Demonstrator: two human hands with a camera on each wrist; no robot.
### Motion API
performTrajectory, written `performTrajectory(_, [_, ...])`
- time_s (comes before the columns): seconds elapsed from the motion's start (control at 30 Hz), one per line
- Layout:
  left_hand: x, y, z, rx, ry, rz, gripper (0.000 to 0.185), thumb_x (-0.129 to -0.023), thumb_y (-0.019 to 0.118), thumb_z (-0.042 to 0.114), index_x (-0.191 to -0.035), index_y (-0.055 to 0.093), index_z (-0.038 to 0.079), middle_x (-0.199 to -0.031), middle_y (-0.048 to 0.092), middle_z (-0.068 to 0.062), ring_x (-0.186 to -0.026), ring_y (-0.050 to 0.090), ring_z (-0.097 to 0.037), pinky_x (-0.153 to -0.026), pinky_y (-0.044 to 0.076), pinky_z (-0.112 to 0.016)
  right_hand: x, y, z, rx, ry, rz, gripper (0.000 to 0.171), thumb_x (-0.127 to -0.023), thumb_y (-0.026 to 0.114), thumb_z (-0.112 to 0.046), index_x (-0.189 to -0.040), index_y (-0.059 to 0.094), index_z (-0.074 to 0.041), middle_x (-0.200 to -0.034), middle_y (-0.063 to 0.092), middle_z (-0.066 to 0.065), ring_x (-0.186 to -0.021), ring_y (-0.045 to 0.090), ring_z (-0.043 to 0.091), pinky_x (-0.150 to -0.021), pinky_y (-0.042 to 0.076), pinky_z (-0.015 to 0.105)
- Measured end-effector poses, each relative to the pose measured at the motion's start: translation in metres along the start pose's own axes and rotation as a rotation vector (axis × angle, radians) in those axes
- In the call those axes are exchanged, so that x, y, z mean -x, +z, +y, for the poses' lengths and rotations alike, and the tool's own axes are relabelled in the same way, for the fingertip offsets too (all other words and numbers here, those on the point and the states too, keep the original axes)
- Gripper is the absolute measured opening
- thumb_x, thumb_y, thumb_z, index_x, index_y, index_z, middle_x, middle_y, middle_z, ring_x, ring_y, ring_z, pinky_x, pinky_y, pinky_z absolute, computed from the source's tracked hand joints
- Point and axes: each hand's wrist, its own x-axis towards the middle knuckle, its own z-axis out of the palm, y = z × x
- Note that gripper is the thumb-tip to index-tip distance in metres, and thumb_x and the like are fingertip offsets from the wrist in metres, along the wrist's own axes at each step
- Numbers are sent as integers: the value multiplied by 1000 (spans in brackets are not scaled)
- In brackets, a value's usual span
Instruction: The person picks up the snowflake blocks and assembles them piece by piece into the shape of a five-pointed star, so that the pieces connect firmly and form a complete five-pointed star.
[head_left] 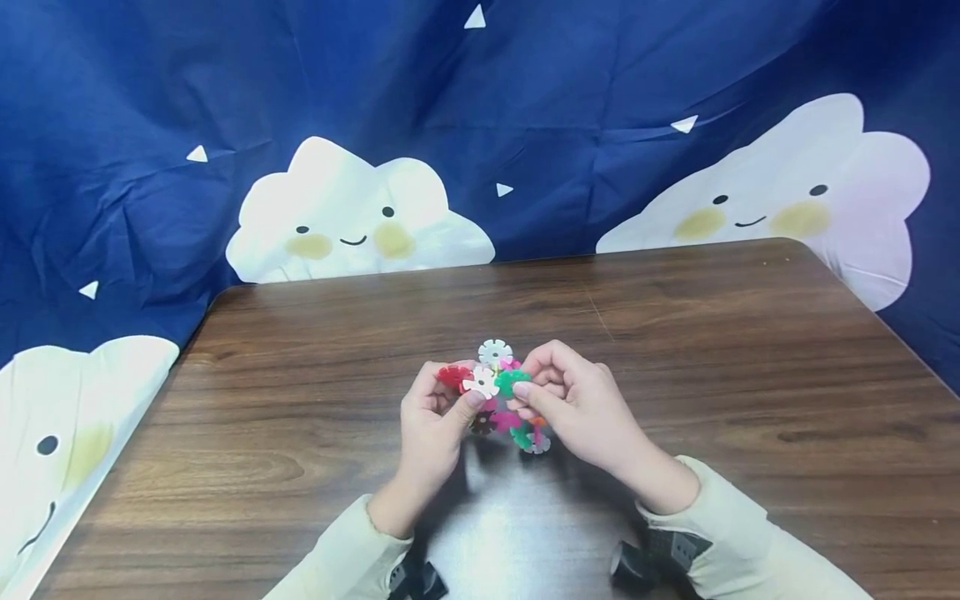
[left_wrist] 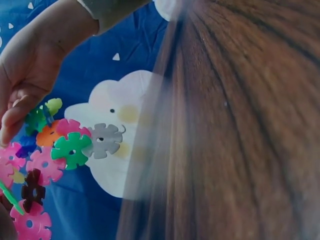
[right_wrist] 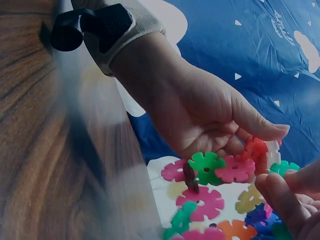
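A cluster of interlocking plastic snowflake discs is held up between both hands over the table. My left hand (head_left: pixel 431 421) grips it at the left, its thumb by a white disc (head_left: pixel 481 382) and its fingers behind a red disc (head_left: pixel 453 377). From the right, my right hand (head_left: pixel 588 408) pinches a green disc (head_left: pixel 513 382) between thumb and forefinger; it touches the white disc's edge. Below hang pink, brown (left_wrist: pixel 33 190), orange (left_wrist: pixel 48 133) and grey discs (left_wrist: pixel 104 140). The right wrist view shows a dark blue disc (right_wrist: pixel 261 218) low in the cluster.
The brown wood-grain table (head_left: pixel 300 467) spreads around both hands. Behind it hangs a blue cloth (head_left: pixel 555 75) printed with white clouds and triangles. Black wrist cameras (head_left: pixel 660 557) sit below the cream sleeves (head_left: pixel 750 525).
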Motion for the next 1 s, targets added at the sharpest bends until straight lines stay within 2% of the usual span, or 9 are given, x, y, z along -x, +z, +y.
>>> performTrajectory(0.17, [1,3,-2,1,-9,34,43,-77,73,12,-100,50,-17,-94,67,12,-79,62,-2,-69,53,-17,0,4,0,-20,44,30,13,-83,63,4,-87,52,1,-73,69,13,-66,68,14,-59,57,29])
performTrajectory(0.27, [1,4,-3,21,4,37,46,-78,72,15,-100,49,-18,-92,66,11,-76,60,-1,-65,51,-14,0,8,-1,-44,81,47,12,-84,62,4,-87,51,2,-74,69,14,-65,68,13,-55,56,30])
performTrajectory(0.4, [2,7,-5,35,23,37,52,-79,70,23,-100,48,-18,-92,66,12,-73,56,1,-59,46,-11,0,11,-3,-102,95,58,11,-84,60,8,-86,49,6,-75,67,20,-65,68,18,-55,57,31])
performTrajectory(0.6, [3,10,-5,40,2,54,46,-79,70,15,-101,48,-18,-85,65,11,-63,50,1,-51,41,-10,0,12,-4,-94,88,82,13,-82,61,10,-83,49,7,-77,68,22,-62,66,11,-57,57,30])
performTrajectory(0.83, [2,5,-4,36,-27,29,43,-77,72,12,-96,48,-18,-92,67,12,-78,61,0,-66,51,-13,-1,10,-1,-113,132,36,12,-83,62,6,-85,50,7,-76,68,20,-64,68,17,-57,57,31])
performTrajectory(1.0, [1,2,-1,32,-12,33,43,-78,71,12,-94,46,-19,-92,67,11,-80,61,0,-69,52,-15,-5,4,-2,-19,96,-3,9,-82,65,2,-85,56,2,-74,70,14,-67,69,16,-58,57,29])
